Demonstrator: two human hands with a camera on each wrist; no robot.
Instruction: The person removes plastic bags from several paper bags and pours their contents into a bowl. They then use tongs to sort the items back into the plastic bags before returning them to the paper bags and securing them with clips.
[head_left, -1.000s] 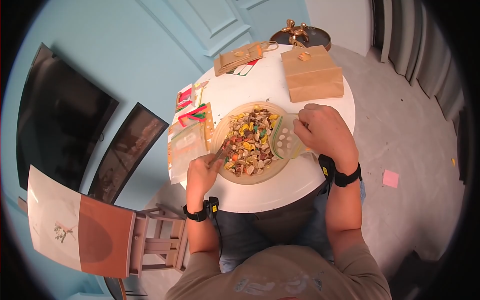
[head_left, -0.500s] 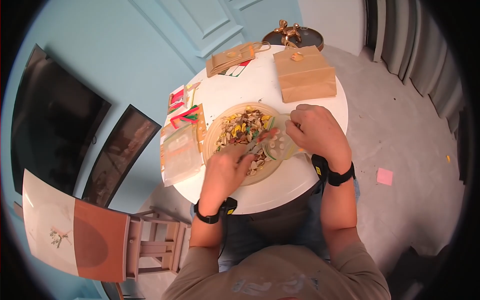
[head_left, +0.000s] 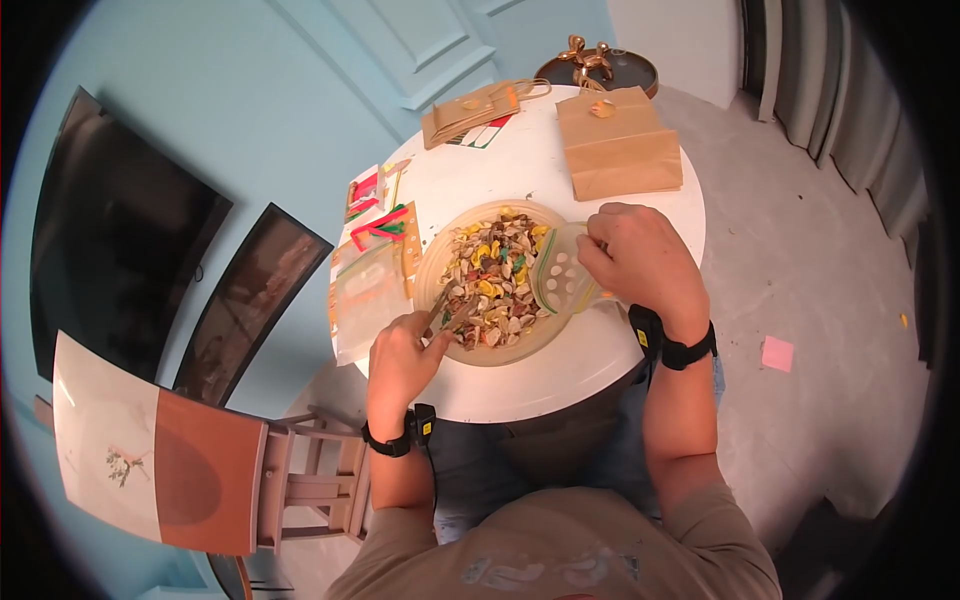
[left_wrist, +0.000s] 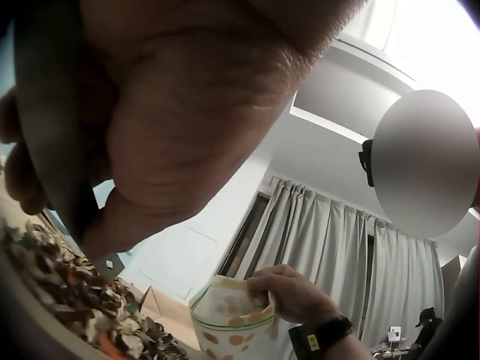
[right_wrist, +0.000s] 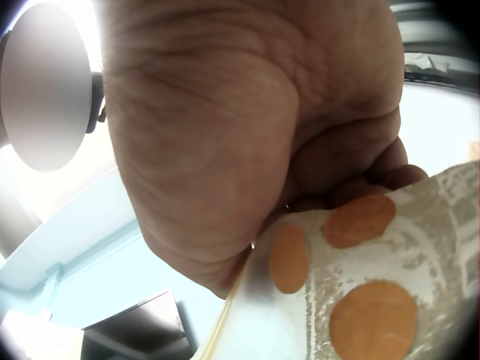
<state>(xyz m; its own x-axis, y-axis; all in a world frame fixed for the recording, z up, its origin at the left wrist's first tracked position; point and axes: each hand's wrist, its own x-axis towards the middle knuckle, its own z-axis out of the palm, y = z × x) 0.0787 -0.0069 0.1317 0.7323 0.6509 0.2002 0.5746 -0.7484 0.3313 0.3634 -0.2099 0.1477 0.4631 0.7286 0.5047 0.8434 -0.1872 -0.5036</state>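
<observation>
A wide beige bowl point(head_left: 428, 262) on the round white table point(head_left: 520, 392) is heaped with potpourri point(head_left: 497, 280), dried pieces in brown, cream, yellow, orange and green. My left hand point(head_left: 402, 362) grips a pair of tongs point(head_left: 459, 316), whose tips are down among the pieces at the bowl's near left. In the left wrist view one tong arm point(left_wrist: 52, 112) shows dark beside the palm. My right hand point(head_left: 645, 255) pinches the rim of a zip bag point(head_left: 562, 272), its mouth tipped toward the bowl. Orange dots point(right_wrist: 373, 321) mark the bag in the right wrist view.
A brown paper bag point(head_left: 620, 150) stands at the back right, and folded paper bags point(head_left: 470, 115) lie at the back. Flat clear bags point(head_left: 372, 305) and red and green ties point(head_left: 382, 228) lie along the left edge. A pink note point(head_left: 777, 353) is on the floor.
The left hand swung the tongs right to the bag's mouth with some pieces, then came back to the bowl's left side. The right hand kept holding the bag in place.
</observation>
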